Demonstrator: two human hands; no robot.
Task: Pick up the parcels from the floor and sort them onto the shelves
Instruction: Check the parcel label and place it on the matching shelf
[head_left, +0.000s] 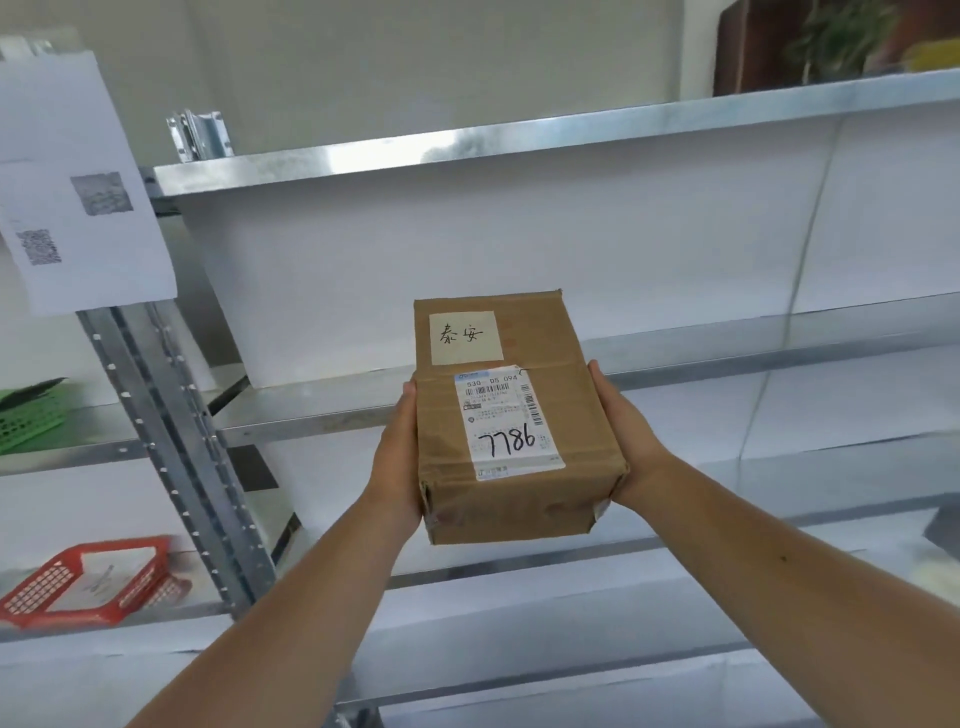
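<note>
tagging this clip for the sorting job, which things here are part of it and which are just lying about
Part of the job:
- brown parcel marked 7786, held between left hand and right hand
- metal shelf behind it

Just lying about:
- red basket, lower left
- green basket, left
- paper sheet with codes on the upright
- plant on the top shelf

Metal shelves (519, 156), green basket (26, 415) on left tier, red basket (88, 582) on tier below
</note>
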